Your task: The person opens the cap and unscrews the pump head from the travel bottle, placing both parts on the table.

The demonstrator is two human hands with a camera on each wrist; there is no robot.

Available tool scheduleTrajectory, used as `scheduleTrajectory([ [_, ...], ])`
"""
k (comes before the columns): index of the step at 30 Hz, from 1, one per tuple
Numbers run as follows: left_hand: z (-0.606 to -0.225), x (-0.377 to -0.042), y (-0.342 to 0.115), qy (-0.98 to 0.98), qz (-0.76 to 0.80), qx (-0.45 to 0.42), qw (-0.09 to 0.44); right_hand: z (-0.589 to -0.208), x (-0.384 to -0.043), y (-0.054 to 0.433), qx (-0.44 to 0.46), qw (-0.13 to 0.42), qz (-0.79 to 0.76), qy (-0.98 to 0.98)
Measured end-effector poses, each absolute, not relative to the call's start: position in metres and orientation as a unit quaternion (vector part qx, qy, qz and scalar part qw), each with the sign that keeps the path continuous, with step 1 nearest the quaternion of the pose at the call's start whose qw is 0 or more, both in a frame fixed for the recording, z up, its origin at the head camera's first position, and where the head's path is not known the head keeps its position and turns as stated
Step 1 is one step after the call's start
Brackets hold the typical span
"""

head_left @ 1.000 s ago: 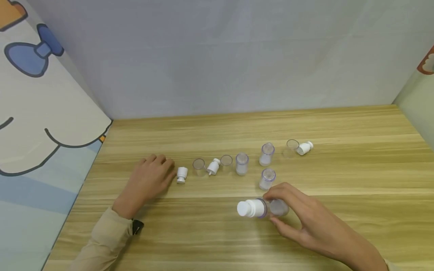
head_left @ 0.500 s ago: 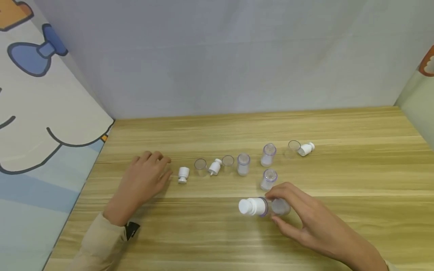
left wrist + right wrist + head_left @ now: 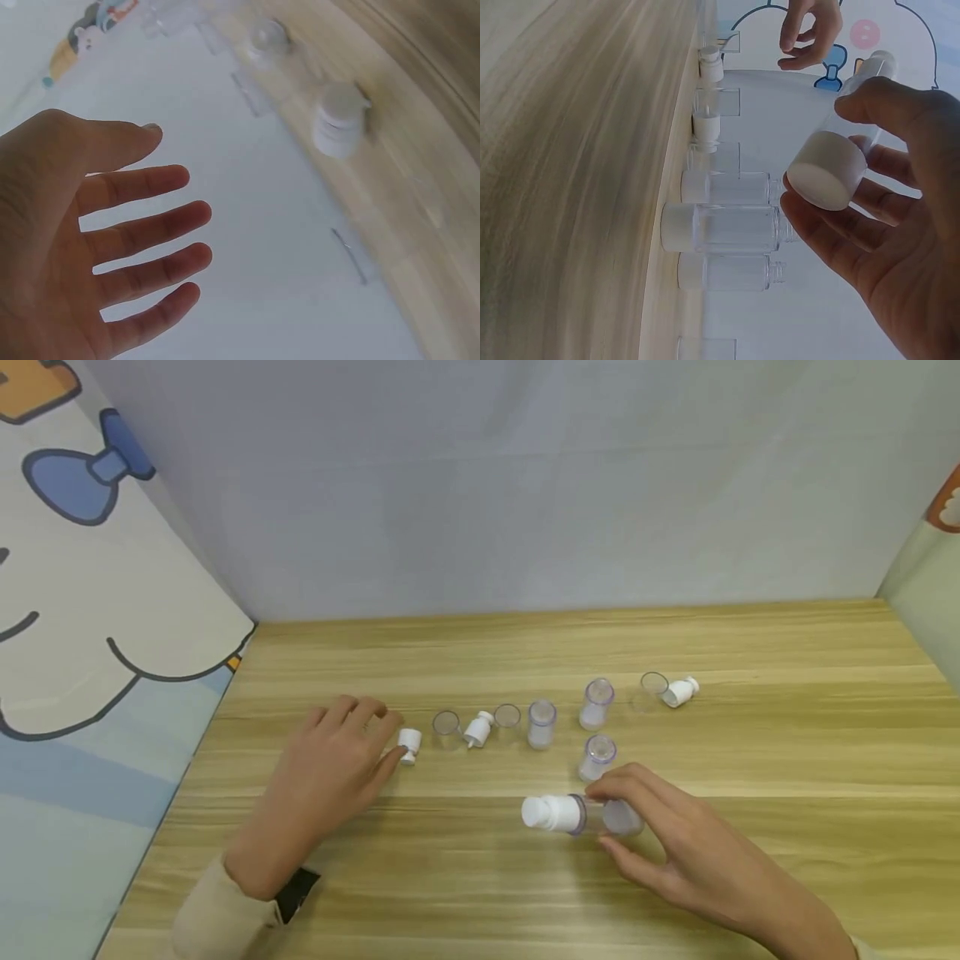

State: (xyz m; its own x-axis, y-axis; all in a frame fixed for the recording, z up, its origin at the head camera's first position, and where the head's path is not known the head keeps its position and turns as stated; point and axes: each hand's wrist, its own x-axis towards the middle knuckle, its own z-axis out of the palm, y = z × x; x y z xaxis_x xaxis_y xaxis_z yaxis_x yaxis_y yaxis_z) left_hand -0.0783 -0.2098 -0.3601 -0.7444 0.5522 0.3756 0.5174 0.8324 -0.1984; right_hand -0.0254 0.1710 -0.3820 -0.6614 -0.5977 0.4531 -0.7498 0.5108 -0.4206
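Note:
My right hand [image 3: 690,852] holds a clear bottle [image 3: 555,812] topped with a white pump head, tipped on its side above the table. In the right wrist view, thumb and fingers wrap the bottle near its white base [image 3: 827,171]. My left hand [image 3: 330,768] hovers at the left with fingers spread; its thumb tip overlaps a loose white pump head [image 3: 409,740] in the head view. From the left wrist, the palm [image 3: 52,292] faces the camera and the fingers are nearly straight, apart from the pump head [image 3: 339,120].
Three bottles without tops [image 3: 542,727] stand upright mid-table. Clear cup-shaped caps [image 3: 446,725] and two more white pump heads [image 3: 478,729] lie in the same rough row. The wooden table [image 3: 450,893] meets a pale wall [image 3: 525,527] at the back.
The left hand drew back slightly to the left, then moved right to the nearest loose pump head. The right hand and its bottle have barely shifted.

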Motion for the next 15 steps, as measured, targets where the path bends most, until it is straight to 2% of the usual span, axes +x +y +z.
scheduleTrajectory([
  [7, -0.347, -0.061, -0.183, -0.898, 0.031, -0.357, 0.255, -0.381, -0.027, 0.169, 0.397, 0.146, 0.274, -0.864],
  [15, -0.345, -0.049, -0.156, -0.837, 0.025, -0.433, 0.335, -0.38, -0.027, 0.165, 0.406, 0.162, 0.254, -0.863],
])
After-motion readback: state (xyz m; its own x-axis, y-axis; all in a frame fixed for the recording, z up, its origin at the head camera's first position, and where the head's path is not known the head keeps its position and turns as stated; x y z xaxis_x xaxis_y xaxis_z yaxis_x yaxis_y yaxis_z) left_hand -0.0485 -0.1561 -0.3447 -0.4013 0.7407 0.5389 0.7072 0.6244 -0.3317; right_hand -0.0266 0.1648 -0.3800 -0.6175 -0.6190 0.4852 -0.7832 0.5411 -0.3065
